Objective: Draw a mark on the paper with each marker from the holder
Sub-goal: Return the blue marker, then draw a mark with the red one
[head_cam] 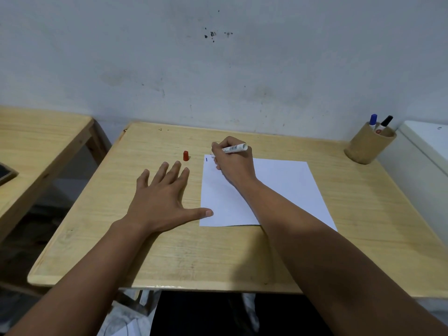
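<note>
A white sheet of paper (286, 185) lies on the wooden table (169, 258). My right hand (232, 163) grips an uncapped white marker (235, 148) at the paper's far left corner; its tip is hidden behind my fingers. A short blue mark (206, 159) shows on the paper beside that hand. A red cap (186, 156) stands upright on the table just left of the paper. My left hand (162, 197) lies flat and spread on the table, its thumb touching the paper's left edge. A cork holder (368, 147) at the far right holds a blue-capped marker (373, 120) and a black-capped marker (385, 123).
A second wooden table (36, 146) stands to the left across a gap, with a dark object (6, 174) at its edge. A white surface (426, 146) adjoins the table on the right. A stained wall rises behind.
</note>
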### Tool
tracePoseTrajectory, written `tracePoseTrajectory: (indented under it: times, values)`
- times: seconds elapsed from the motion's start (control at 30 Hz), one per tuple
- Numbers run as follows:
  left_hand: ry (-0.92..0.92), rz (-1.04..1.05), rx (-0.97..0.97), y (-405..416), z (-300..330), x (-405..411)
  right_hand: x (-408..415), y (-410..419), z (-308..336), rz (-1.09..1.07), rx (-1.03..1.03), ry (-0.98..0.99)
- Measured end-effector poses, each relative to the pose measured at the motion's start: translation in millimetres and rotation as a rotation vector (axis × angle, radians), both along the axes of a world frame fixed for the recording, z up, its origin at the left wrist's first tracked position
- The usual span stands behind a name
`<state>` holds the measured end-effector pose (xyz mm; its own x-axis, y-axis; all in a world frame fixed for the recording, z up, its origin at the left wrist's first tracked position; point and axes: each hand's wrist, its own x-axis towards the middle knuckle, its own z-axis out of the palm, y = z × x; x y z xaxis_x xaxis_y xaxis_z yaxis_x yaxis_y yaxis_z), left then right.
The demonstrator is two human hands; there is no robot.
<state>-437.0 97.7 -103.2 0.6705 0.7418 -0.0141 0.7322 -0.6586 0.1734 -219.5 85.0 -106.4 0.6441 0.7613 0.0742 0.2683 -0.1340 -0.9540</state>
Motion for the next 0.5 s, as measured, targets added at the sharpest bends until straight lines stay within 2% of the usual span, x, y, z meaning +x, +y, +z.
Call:
tracePoseTrajectory:
  times: [0.23,0.5]
  values:
    - [-0.017,-0.015,0.001,1.6,-0.7,-1.5,-5.8,-0.1,3.6,0.011,0.002,0.128]
    - [-0.03,-0.014,0.014,1.2,-3.9,-1.7,-4.9,0.3,-0.2,0.014,-0.017,0.102]
